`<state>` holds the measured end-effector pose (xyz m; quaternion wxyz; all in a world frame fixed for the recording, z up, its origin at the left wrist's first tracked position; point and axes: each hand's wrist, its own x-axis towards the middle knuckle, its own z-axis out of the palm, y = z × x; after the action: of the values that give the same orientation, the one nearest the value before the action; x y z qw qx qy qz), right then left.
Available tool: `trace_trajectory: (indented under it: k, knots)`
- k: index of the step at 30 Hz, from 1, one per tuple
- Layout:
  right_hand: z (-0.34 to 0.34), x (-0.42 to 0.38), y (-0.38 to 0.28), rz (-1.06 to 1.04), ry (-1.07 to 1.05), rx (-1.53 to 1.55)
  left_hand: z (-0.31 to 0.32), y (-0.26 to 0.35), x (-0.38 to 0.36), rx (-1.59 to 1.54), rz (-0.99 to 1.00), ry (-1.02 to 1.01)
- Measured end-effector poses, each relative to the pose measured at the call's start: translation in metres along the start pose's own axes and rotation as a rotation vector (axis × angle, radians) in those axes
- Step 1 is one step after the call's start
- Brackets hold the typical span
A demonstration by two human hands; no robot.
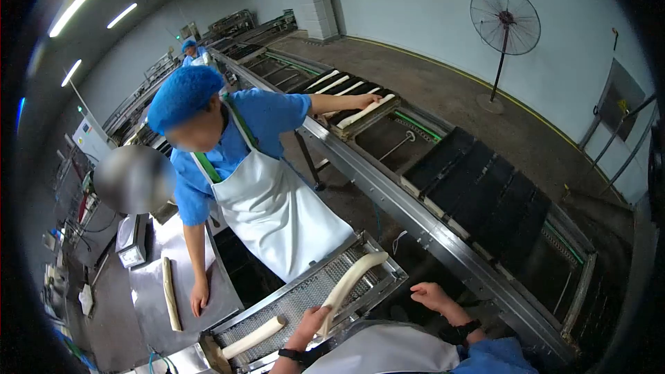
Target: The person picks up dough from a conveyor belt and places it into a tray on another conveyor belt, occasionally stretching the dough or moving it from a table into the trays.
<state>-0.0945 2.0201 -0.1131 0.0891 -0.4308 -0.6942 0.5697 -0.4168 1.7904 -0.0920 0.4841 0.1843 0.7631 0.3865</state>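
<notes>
Dough (357, 278), long, pale and a bit bent, is showing in the head view over the bumpy metal belt (305, 306). The person's left hand (315, 320) is holding it near its lower end, with the fingers closing around it, and the other end is reaching toward the far right end of the belt. It is hard to tell if the dough is touching the belt. The right hand (431, 294) is hanging just past the belt's end, with its fingers curling loosely and not gripping anything. A shorter roll (254, 337) is lying on the belt, to the left of the left hand. Across the belt, a co-worker (260, 187) in a blue cap and a white apron is leaning over. One of the co-worker's hands is touching a white roll (364, 112) on a dark tray, and the other is reaching down to a shiny table (149, 308), near a thin roll (170, 294). Black trays (478, 197) are sitting on the long metal line (409, 211), and a big fan (506, 19) is standing near the wall.
</notes>
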Motion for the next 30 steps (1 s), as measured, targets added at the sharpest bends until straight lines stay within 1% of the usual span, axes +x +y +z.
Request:
trace_trajectory:
  k: [2, 4, 5, 6, 8, 9, 10, 11, 12, 13, 14, 16, 18, 20, 21, 22, 23, 24, 25, 26, 28, 29, 30]
  knots:
    - [0.003, 0.008, 0.003, -0.068, -0.032, 0.046, 0.012, 0.044, -0.012, -0.003, 0.023, -0.059]
    - [0.008, 0.014, -0.018, -0.005, -0.169, 0.24, 0.029, 0.102, -0.032, -0.179, 0.015, -0.19]
    - [0.009, 0.012, -0.041, 0.089, -0.244, 0.345, 0.042, 0.135, -0.05, -0.257, -0.001, -0.164]
    - [0.008, 0.007, -0.068, 0.18, -0.318, 0.456, 0.046, 0.137, -0.048, -0.227, -0.003, -0.2]
    - [0.013, 0.006, -0.095, 0.283, -0.465, 0.645, 0.052, 0.137, -0.042, -0.371, 0.046, -0.344]
    - [0.02, 0.01, -0.094, 0.31, -0.559, 0.846, 0.052, 0.145, -0.048, -0.359, 0.113, -0.424]
    - [0.026, 0.016, -0.092, 0.328, -0.657, 1.046, 0.053, 0.147, -0.052, -0.345, 0.104, -0.446]
    - [0.028, 0.011, -0.107, 0.331, -0.639, 1.061, 0.052, 0.15, -0.056, -0.216, 0.197, -0.473]
    - [0.029, 0.007, -0.121, 0.354, -0.639, 1.253, 0.051, 0.154, -0.061, -0.088, 0.293, -0.496]
    - [0.028, 0.004, -0.131, 0.372, -0.636, 1.444, 0.05, 0.164, -0.069, -0.034, 0.349, -0.528]
    - [0.031, 0.005, -0.129, 0.369, -0.622, 1.457, 0.049, 0.168, -0.073, -0.026, 0.344, -0.542]
    - [0.034, 0.008, -0.122, 0.363, -0.48, 1.391, 0.049, 0.173, -0.081, 0.086, 0.263, -0.6]
    - [0.037, 0.008, -0.117, 0.364, -0.438, 1.403, 0.057, 0.172, -0.085, 0.083, 0.26, -0.616]
    - [0.033, 0.003, -0.121, 0.361, -0.397, 1.417, 0.061, 0.162, -0.081, -0.035, 0.292, -0.595]
    - [0.03, -0.003, -0.122, 0.333, -0.318, 1.472, 0.058, 0.156, -0.076, -0.097, 0.241, -0.637]
    - [0.022, -0.015, -0.131, 0.308, -0.237, 1.525, 0.055, 0.153, -0.072, -0.094, 0.239, -0.648]
    - [0.002, -0.031, -0.151, 0.285, -0.167, 1.476, 0.052, 0.149, -0.067, -0.092, 0.249, -0.653]
    - [-0.008, -0.033, -0.141, 0.207, -0.142, 1.427, 0.051, 0.145, -0.063, -0.091, 0.258, -0.659]
    - [-0.028, -0.041, -0.141, 0.215, -0.08, 1.36, 0.051, 0.148, -0.067, -0.148, 0.279, -0.629]
    - [-0.05, -0.052, -0.144, 0.221, -0.017, 1.295, 0.051, 0.145, -0.066, -0.144, 0.277, -0.648]
    - [-0.096, -0.084, -0.15, 0.009, 0.121, 1.067, 0.048, 0.134, -0.067, -0.23, 0.251, -0.521]
    - [-0.118, -0.098, -0.161, -0.112, 0.211, 1.069, 0.045, 0.128, -0.065, -0.226, 0.245, -0.54]
    - [-0.138, -0.113, -0.174, -0.237, 0.301, 1.065, 0.041, 0.118, -0.06, -0.223, 0.222, -0.517]
